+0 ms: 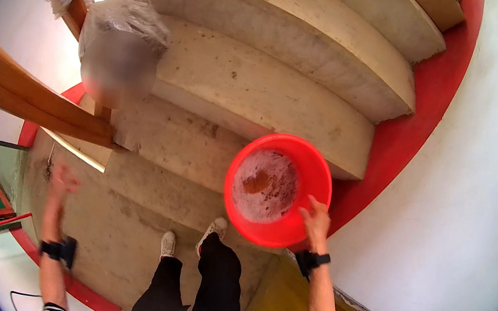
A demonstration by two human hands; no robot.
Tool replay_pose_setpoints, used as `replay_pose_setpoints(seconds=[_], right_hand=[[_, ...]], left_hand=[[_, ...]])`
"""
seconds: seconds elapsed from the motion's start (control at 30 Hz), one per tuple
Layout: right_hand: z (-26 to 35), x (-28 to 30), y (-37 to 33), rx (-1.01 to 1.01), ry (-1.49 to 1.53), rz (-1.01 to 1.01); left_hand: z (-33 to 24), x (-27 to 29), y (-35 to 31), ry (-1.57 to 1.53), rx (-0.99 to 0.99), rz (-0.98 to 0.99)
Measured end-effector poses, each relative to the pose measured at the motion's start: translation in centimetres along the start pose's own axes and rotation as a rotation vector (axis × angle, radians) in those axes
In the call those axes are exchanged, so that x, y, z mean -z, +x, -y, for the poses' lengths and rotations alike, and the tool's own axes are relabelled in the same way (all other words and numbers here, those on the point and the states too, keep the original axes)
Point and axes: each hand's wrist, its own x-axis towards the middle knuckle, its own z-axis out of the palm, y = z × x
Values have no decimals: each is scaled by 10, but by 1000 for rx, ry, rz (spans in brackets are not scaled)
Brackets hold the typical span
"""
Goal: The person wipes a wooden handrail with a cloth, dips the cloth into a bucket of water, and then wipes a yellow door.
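Observation:
A large red bucket stands out at the right of centre, partly in front of the steps. Inside it, brownish liquid carries pale foam on its surface. My right hand is at the bucket's right rim, its fingers curled over the edge into the inside. Far to the left, my left hand hangs empty over the floor, slightly blurred, its fingers apart. Each wrist wears a black band with a small device. What bears the bucket's base is hidden.
Curved concrete steps rise ahead of my feet. Wooden railing posts stand at the left, beside a clear plastic bag with a blurred lower part. A white wall with a red border bounds the right side.

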Motion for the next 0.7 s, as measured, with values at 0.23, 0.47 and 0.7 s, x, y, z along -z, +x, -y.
replay_pose_setpoints(seconds=[0.23,0.47,0.7], right_hand=[[67,-116,59,73,-490,326],[-3,-136,69,-330,464,411],[88,19,44,-310,1183,76]], left_hand=[[17,-234,-144,-4,346,598],[-18,-309,-183,-137,325,899],[-113,-337,-153,-282,174,946]])
